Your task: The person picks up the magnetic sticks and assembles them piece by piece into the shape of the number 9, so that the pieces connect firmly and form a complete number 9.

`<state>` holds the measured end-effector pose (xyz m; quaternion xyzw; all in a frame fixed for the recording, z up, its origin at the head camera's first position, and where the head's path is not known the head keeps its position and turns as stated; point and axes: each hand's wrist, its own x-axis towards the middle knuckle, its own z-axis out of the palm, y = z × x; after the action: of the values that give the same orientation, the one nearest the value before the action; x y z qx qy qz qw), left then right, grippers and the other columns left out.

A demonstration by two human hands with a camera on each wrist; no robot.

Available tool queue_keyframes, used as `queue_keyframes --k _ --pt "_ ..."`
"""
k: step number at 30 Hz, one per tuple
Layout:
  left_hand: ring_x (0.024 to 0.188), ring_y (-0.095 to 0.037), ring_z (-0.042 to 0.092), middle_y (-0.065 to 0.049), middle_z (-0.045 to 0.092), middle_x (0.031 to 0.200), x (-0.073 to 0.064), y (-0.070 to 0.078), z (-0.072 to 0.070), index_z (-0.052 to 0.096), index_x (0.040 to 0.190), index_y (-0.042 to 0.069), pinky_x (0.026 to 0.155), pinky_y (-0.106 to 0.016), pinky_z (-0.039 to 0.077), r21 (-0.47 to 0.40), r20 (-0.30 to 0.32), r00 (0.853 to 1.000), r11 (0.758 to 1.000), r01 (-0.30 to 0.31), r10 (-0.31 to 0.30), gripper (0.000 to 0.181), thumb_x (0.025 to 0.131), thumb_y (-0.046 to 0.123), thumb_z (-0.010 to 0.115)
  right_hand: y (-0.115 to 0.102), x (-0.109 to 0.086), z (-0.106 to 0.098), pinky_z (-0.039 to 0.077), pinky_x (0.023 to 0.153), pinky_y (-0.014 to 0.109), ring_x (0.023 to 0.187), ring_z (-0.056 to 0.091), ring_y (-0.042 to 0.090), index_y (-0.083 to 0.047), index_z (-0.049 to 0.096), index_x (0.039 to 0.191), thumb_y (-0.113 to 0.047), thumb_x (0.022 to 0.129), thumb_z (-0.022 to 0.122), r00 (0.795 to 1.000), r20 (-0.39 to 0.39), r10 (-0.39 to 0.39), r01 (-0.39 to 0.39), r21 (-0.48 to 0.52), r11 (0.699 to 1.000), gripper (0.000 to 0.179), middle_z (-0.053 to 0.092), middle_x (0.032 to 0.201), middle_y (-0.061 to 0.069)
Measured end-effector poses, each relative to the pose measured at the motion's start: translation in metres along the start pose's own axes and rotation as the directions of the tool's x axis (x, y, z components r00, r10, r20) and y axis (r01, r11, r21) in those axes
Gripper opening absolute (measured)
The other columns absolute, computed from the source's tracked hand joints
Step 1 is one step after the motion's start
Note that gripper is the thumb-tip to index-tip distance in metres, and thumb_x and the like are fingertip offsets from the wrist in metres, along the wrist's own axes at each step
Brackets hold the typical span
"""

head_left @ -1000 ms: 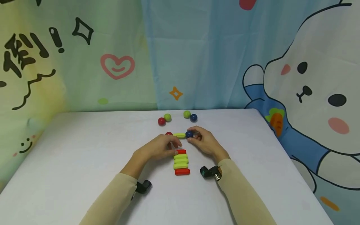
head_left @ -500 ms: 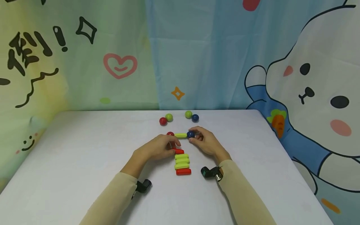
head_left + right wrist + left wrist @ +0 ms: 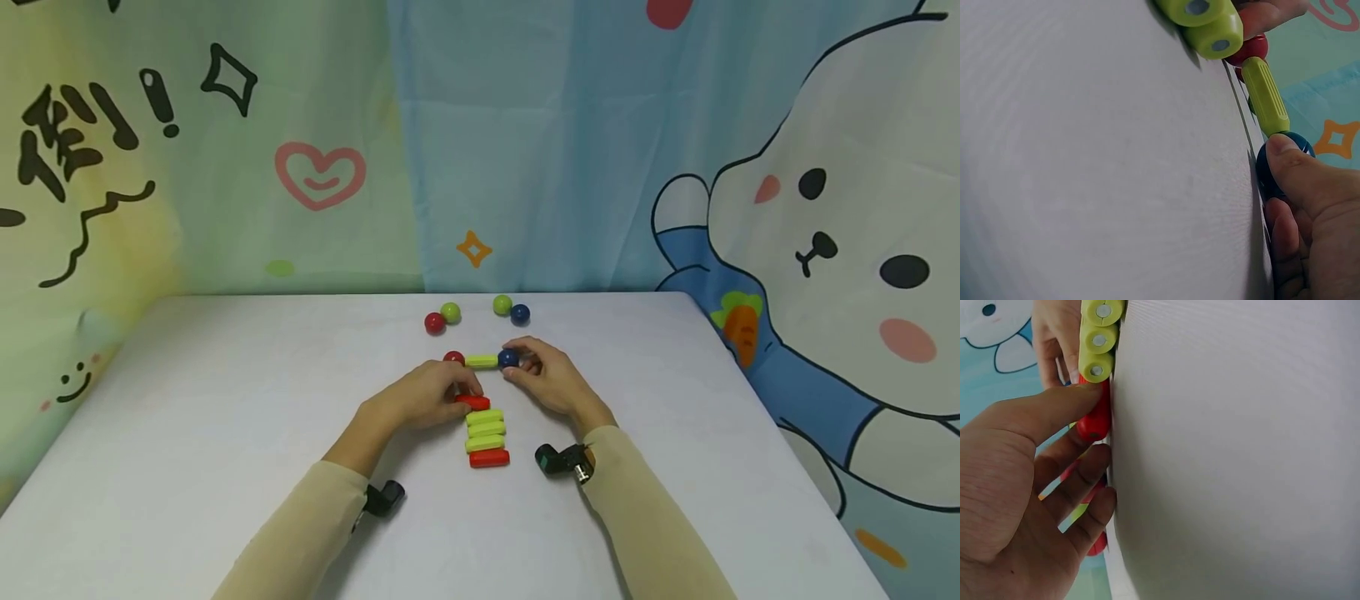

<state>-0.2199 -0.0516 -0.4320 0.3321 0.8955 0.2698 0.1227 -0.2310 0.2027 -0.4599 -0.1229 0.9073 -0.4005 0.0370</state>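
Note:
My left hand [image 3: 416,395] pinches a red magnetic rod [image 3: 475,402] between thumb and fingers, at the far end of a row of rods. Below it lie three yellow-green rods [image 3: 485,430] side by side, then another red rod [image 3: 489,458]. In the left wrist view, the thumb presses along the pinched rod, and silver discs show in the yellow-green rod ends. My right hand [image 3: 553,379] grips a dark blue ball [image 3: 508,358] between thumb and fingers. That ball joins one end of a yellow-green rod [image 3: 1266,97]; a red ball [image 3: 453,357] sits at its other end.
Farther back on the white table [image 3: 247,400], a red ball [image 3: 434,323] lies against a green ball [image 3: 451,312]. To their right, another green ball [image 3: 502,305] touches a dark blue ball [image 3: 520,314]. A printed curtain [image 3: 510,150] hangs behind the table.
The red rod in my left hand has shifted slightly left and away from the row, leaving a gap to the yellow-green rods. My right hand stays on the blue ball.

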Motion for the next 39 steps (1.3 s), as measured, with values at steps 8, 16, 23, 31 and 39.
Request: queue_keyframes --k 8,16,23,31,39 --pt "0.093 -0.014 0.059 0.005 0.069 0.102 -0.007 -0.002 -0.002 0.074 0.12 0.015 0.089 -0.032 0.053 -0.034 -0.02 0.998 0.997 0.063 -0.064 0.026 0.094 0.017 0.075 0.0 0.001 0.001 0.049 0.084 0.035 0.091 0.058 0.019 -0.024 0.061 0.137 -0.031 0.098 0.071 1.0 -0.001 0.016 -0.016 -0.007 1.0 0.04 0.065 0.113 0.003" --pt "0.093 -0.015 0.059 0.003 0.069 0.105 -0.011 -0.007 -0.006 0.072 0.12 0.014 0.09 -0.034 0.053 -0.052 -0.063 0.994 0.995 0.085 -0.088 0.025 0.095 0.017 0.073 0.0 0.001 -0.001 0.048 0.085 0.036 0.093 0.058 0.02 -0.025 0.06 0.137 -0.032 0.098 0.071 1.0 -0.006 0.029 -0.029 -0.018 0.999 0.041 0.065 0.117 0.004" --pt "0.089 -0.014 0.06 0.004 0.066 0.094 -0.014 -0.011 -0.011 0.068 0.113 0.017 0.084 -0.031 0.053 -0.053 -0.096 0.986 0.99 0.131 -0.136 0.022 0.092 0.019 0.075 0.0 0.0 -0.001 0.048 0.085 0.036 0.094 0.058 0.02 -0.024 0.06 0.138 -0.032 0.098 0.071 1.0 -0.007 0.019 -0.019 -0.011 1.0 0.041 0.065 0.119 0.004" --pt "0.076 -0.015 0.054 0.001 0.058 0.078 -0.016 -0.01 -0.011 0.058 0.091 0.017 0.067 -0.029 0.045 -0.077 -0.12 0.974 0.98 0.184 -0.192 0.017 0.089 0.018 0.075 0.0 0.0 -0.001 0.048 0.085 0.037 0.093 0.057 0.021 -0.024 0.061 0.137 -0.032 0.099 0.071 1.0 -0.001 0.021 -0.021 -0.006 1.0 0.041 0.064 0.115 0.005" --pt "0.064 -0.013 0.047 0.003 0.044 0.061 -0.02 -0.009 -0.006 0.051 0.071 0.015 0.06 -0.028 0.037 -0.063 -0.234 0.95 0.979 0.196 -0.205 0.027 0.091 0.019 0.069 -0.002 0.001 -0.001 0.048 0.084 0.036 0.093 0.057 0.02 -0.024 0.06 0.138 -0.033 0.099 0.07 1.0 0.006 0.023 -0.023 -0.011 1.0 0.042 0.064 0.115 0.004"
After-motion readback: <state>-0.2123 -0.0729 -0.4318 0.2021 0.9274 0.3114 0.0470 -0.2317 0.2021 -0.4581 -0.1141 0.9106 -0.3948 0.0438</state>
